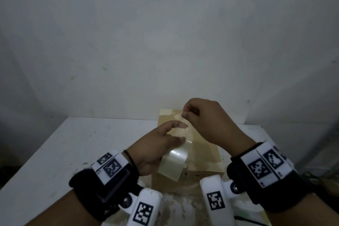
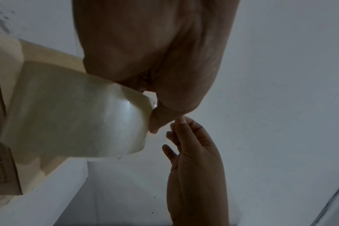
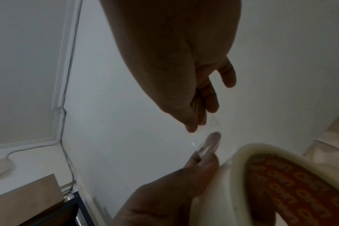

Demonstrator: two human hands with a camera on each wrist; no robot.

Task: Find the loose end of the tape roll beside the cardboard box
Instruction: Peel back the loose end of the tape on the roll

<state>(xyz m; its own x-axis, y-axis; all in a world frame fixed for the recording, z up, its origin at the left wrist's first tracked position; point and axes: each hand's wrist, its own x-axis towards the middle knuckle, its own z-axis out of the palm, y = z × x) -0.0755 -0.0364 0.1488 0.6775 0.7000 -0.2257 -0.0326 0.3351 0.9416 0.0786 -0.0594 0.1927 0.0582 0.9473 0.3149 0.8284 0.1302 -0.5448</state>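
Note:
A roll of clear, yellowish packing tape point(image 1: 174, 161) is held just above the brown cardboard box point(image 1: 203, 154) on the white table. My left hand point(image 1: 163, 141) grips the roll, thumb over the top and fingers around its far side. In the right wrist view the roll's point(image 3: 242, 175) orange printed core faces the camera. My right hand point(image 1: 184, 114) is raised above the roll and pinches the loose end point(image 3: 213, 122) between thumb and forefinger. A short clear strip point(image 1: 185, 131) runs from that pinch down to the roll. The left wrist view has the roll point(image 2: 77, 114) under my left palm point(image 2: 145, 45).
The white table point(image 1: 73, 152) stands against a plain grey wall and shows stains at its near edge. Dark clutter point(image 1: 311, 178) lies off the table's right side. In the right wrist view a thin cable point(image 3: 68, 152) runs down the wall beside a brown board point(image 3: 25, 198).

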